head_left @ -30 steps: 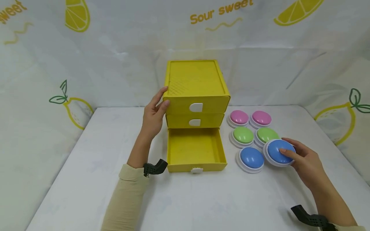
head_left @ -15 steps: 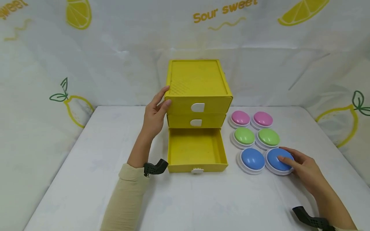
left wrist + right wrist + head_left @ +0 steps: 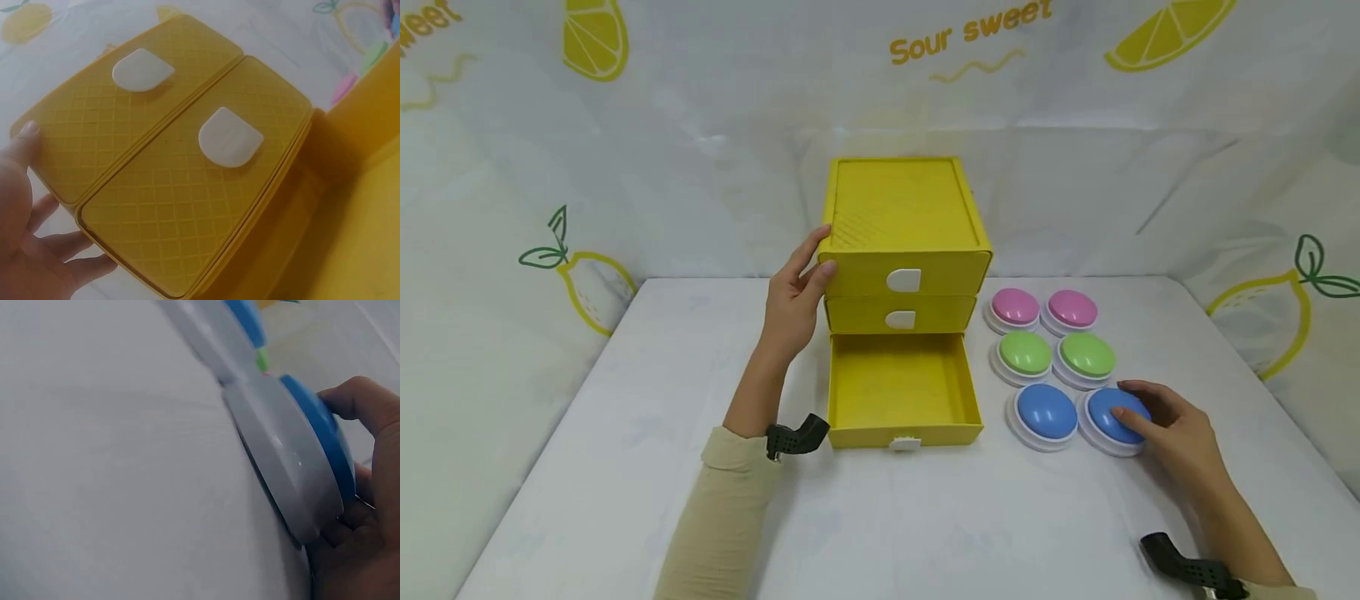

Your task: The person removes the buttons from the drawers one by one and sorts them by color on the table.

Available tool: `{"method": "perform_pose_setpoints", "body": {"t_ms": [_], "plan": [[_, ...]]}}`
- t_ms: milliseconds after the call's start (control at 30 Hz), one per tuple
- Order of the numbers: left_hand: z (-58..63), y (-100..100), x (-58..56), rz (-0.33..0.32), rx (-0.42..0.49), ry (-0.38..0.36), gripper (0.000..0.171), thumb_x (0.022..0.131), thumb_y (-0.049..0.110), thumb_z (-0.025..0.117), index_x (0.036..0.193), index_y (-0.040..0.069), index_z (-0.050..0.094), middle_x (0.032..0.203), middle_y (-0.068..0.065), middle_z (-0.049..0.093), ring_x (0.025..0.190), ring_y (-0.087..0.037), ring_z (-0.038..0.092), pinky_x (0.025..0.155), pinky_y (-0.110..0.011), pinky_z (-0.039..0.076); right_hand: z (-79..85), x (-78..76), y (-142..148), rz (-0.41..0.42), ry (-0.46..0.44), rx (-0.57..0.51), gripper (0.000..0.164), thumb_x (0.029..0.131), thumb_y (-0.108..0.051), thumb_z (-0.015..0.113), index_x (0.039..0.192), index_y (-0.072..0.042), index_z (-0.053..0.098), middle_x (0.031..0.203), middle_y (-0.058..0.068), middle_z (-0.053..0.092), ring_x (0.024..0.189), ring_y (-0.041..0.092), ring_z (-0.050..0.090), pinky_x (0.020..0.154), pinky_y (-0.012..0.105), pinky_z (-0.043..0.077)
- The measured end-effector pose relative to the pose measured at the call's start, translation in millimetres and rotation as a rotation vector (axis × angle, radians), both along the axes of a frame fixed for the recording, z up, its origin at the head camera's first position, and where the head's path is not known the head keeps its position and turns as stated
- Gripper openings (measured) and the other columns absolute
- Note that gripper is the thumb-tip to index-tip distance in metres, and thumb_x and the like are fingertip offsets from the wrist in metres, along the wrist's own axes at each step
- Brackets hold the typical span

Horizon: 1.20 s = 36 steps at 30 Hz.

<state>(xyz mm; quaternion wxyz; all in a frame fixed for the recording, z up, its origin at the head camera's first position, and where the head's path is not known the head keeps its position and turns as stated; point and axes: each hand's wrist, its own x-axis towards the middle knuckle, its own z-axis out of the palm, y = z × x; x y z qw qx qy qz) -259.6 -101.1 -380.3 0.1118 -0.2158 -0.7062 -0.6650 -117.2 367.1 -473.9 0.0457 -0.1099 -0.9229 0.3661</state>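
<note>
My left hand (image 3: pixel 792 304) holds the left front edge of a yellow drawer cabinet (image 3: pixel 902 204). In the left wrist view its thumb lies on the front and its fingers along the side. The cabinet's bottom drawer (image 3: pixel 904 437) is pulled out with nothing in it; the two upper drawers are closed. My right hand (image 3: pixel 1180 429) grips a blue push button (image 3: pixel 1108 417) with a white base, thumb on the dome and fingers at its far right side. That button stands on the table beside another blue push button (image 3: pixel 1047 411), as the right wrist view also shows.
Behind the blue pair stand two green push buttons (image 3: pixel 1026 352) and, further back, two pink push buttons (image 3: pixel 1015 307), in rows right of the cabinet. The white table (image 3: pixel 880 525) ends at a curtain (image 3: pixel 700 167) printed with lemons.
The blue button in my right hand has come down from above the table to stand in line beside the other blue one. My left hand keeps its place on the cabinet.
</note>
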Motion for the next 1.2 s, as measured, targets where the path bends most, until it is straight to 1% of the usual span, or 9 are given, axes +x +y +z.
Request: {"method": "perform_pose_setpoints", "body": {"t_ms": [67,167,233,333,467,567,700,867,1200], "plan": [[-0.3,-1,-0.1,0.003,-0.002,0.002,0.048,0.107,0.021,0.052,0.155,0.024,0.044,0.163,0.009,0.038,0.139,-0.022,0.054,0.112,-0.034,0.048,-0.7,-1.1,-6,-0.007,0.017,-0.028,0.062,0.098,-0.043,0.064,0.145,-0.004,0.05,0.15,0.028,0.045,0.143,0.033,0.042,0.122,0.037,0.037],[-1.3,-2,-0.8,0.002,-0.001,0.007,0.049,0.107,0.02,0.051,0.155,0.023,0.044,0.163,0.008,0.038,0.139,-0.022,0.055,0.111,-0.033,0.049,0.9,-2.6,-12,0.0,0.012,-0.062,0.062,0.099,-0.04,0.062,0.145,0.0,0.048,0.153,0.034,0.04,0.14,0.058,0.032,0.112,0.076,0.025],[-2.1,-2,-1.4,0.002,0.002,0.007,0.049,0.107,0.02,0.051,0.155,0.023,0.044,0.163,0.008,0.038,0.139,-0.023,0.055,0.111,-0.032,0.049,0.3,-2.9,-13,-0.003,0.014,-0.058,0.062,0.1,-0.041,0.062,0.145,-0.001,0.048,0.153,0.033,0.04,0.141,0.057,0.032,0.114,0.075,0.025],[-2.8,-1,-1.7,-0.002,0.007,0.009,0.049,0.107,0.019,0.051,0.155,0.022,0.044,0.163,0.008,0.038,0.138,-0.025,0.055,0.109,-0.031,0.05,-1.5,-1.7,-12,-0.014,0.052,-0.062,0.063,0.1,-0.041,0.062,0.149,-0.006,0.046,0.152,0.018,0.05,0.146,0.029,0.041,0.125,0.038,0.033],[-2.7,0,-1.2,-0.007,0.016,0.01,0.049,0.107,0.02,0.051,0.155,0.021,0.044,0.163,0.007,0.038,0.137,-0.025,0.056,0.108,-0.028,0.051,2.3,0.7,-10,-0.037,0.16,-0.136,0.057,0.099,-0.035,0.066,0.149,-0.014,0.049,0.128,-0.027,0.06,0.118,-0.019,0.046,0.094,-0.007,0.032],[-2.6,2,-0.5,-0.013,0.019,0.009,0.049,0.106,0.021,0.052,0.155,0.021,0.044,0.163,0.007,0.038,0.138,-0.025,0.056,0.108,-0.029,0.051,10.6,2.1,-14,-0.026,0.242,-0.182,0.05,0.098,-0.027,0.068,0.145,-0.016,0.055,0.116,-0.04,0.054,0.11,-0.025,0.045,0.09,-0.007,0.037],[-2.1,4,-0.6,-0.023,0.014,0.013,0.049,0.107,0.022,0.051,0.155,0.023,0.043,0.164,0.007,0.036,0.138,-0.026,0.055,0.111,-0.033,0.05,26.5,5.5,-29,0.005,0.288,-0.14,0.049,0.097,-0.024,0.069,0.144,-0.017,0.056,0.127,-0.037,0.054,0.13,-0.018,0.042,0.109,0.0,0.03],[-1.5,4,-0.7,-0.017,0.011,0.017,0.049,0.107,0.021,0.052,0.155,0.023,0.044,0.163,0.008,0.037,0.138,-0.025,0.056,0.111,-0.034,0.05,48.6,10.7,-58,0.006,0.27,-0.098,0.049,0.097,-0.027,0.07,0.143,-0.016,0.058,0.146,-0.023,0.052,0.151,0.0,0.03,0.129,0.04,0.02],[-1.2,0,-1.1,-0.02,0.01,0.015,0.048,0.107,0.02,0.051,0.155,0.023,0.044,0.163,0.007,0.037,0.137,-0.026,0.056,0.11,-0.031,0.05,59.9,22.0,-146,0.262,0.383,0.008,0.038,0.081,-0.015,0.086,0.117,-0.016,0.073,0.11,0.001,0.074,0.099,-0.001,0.057,0.092,0.015,0.049]]}}
